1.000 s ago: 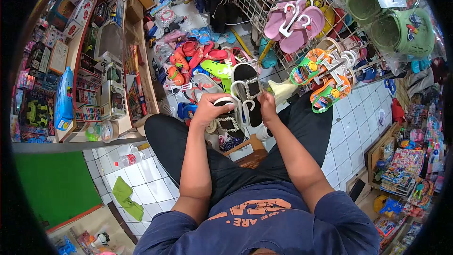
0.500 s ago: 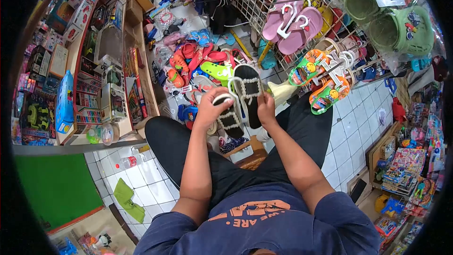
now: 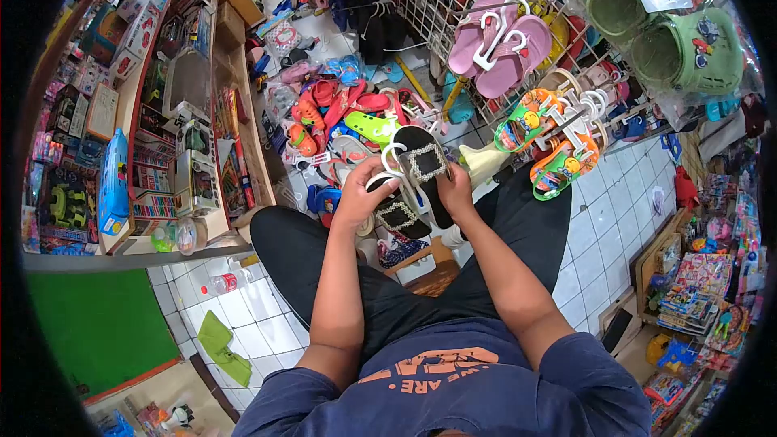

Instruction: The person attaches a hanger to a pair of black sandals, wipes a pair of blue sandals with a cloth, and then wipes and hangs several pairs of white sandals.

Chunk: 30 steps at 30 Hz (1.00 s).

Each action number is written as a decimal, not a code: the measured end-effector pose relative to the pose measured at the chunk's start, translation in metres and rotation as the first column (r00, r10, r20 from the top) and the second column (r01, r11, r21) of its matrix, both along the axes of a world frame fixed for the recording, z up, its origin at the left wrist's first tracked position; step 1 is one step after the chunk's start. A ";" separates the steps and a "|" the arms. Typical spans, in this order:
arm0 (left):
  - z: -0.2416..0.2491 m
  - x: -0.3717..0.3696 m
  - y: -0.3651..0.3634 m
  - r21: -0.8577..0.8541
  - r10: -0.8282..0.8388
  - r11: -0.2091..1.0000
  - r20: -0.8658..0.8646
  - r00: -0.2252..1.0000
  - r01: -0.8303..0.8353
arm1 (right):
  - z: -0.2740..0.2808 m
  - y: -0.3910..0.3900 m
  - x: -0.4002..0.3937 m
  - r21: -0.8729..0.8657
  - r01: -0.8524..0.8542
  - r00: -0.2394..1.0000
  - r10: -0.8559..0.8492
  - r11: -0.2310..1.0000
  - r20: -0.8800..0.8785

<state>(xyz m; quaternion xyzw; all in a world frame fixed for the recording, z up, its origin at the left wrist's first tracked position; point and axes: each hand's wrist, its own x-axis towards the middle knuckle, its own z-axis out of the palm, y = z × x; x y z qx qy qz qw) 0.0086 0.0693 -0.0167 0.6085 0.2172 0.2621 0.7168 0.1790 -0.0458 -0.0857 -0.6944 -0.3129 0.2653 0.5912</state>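
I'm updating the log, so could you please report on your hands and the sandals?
Left hand gripping one black sandal, right hand gripping the other. Pair side by side, tops up. Footwear heap just beyond, no obstruction seen.

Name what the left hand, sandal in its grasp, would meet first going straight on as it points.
The left hand would probably meet the lime-green clog first, though depth is unclear.

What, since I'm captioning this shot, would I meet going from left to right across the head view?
Blue pack, red-capped bottle, left hand, black sandals with sparkly buckles, right hand, orange sandals, green clogs.
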 end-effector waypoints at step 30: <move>-0.005 -0.013 0.007 -0.142 -0.013 0.990 0.102 0.995 0.028 | -0.020 -0.010 0.007 -0.482 -0.345 0.934 0.344 0.805 -0.095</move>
